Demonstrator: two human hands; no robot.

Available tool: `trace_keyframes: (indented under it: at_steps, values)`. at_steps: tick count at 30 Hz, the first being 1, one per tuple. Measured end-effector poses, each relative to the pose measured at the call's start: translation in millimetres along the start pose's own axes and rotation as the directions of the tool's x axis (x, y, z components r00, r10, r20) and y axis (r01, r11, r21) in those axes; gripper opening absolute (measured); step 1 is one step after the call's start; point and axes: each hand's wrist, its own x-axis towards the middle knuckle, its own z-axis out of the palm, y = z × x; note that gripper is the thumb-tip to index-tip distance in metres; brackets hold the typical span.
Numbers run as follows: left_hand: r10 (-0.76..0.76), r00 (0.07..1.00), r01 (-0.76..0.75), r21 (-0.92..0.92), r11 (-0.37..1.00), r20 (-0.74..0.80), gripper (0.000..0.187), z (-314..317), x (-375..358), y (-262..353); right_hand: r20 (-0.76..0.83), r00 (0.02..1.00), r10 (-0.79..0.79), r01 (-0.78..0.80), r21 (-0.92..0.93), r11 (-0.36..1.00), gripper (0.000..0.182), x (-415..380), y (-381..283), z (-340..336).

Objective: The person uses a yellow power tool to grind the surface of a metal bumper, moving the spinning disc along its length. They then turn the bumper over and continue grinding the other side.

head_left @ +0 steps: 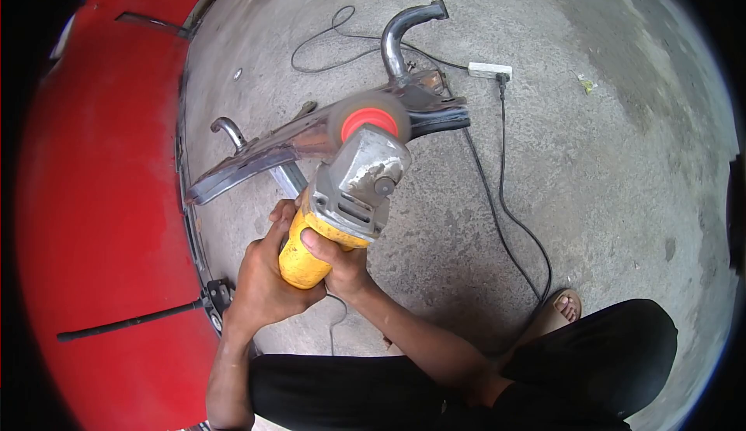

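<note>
Both my hands are wrapped round the yellow body of an angle grinder [359,175] with a scuffed grey metal head. My left hand [268,279] grips its left side and rear, fingers partly hidden behind it. My right hand [342,264] closes on the right side, thumb lying over the top. At the head, the disc [370,116] is a blur round a red centre, so it appears to be spinning. It overlaps the middle of a long metal frame piece [264,147], though contact cannot be made out. A curved pipe [395,39] rises from the frame's far end.
A red painted panel [109,198] with a black bar [128,321] runs along the left. On the concrete floor [622,198], a white power strip [489,69] has a black cable [517,217] looping toward my sandalled foot [569,304].
</note>
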Motion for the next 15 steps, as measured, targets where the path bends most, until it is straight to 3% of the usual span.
trace_keyframes:
  at_steps: [3, 5, 15]
  values:
    - [-0.013, 1.000, 0.013, -0.022, 1.000, -0.006, 0.086, 0.7, -0.5, 0.3, 0.011, 1.000, 0.001, -0.001, -0.019, 1.000, 0.033, 0.1, -1.1, 2.7]
    - [0.030, 0.999, -0.030, -0.007, 1.000, -0.020, 0.086, 0.9, 0.0, 0.1, -0.089, 0.993, 0.072, -0.080, -0.093, 0.992, 0.039, -0.8, -8.7, 11.8]
    - [0.014, 1.000, -0.014, -0.003, 1.000, -0.005, 0.088, 2.4, -1.2, -4.2, -0.084, 0.992, 0.096, -0.104, -0.102, 0.989, 0.044, -1.2, -9.7, 9.6]
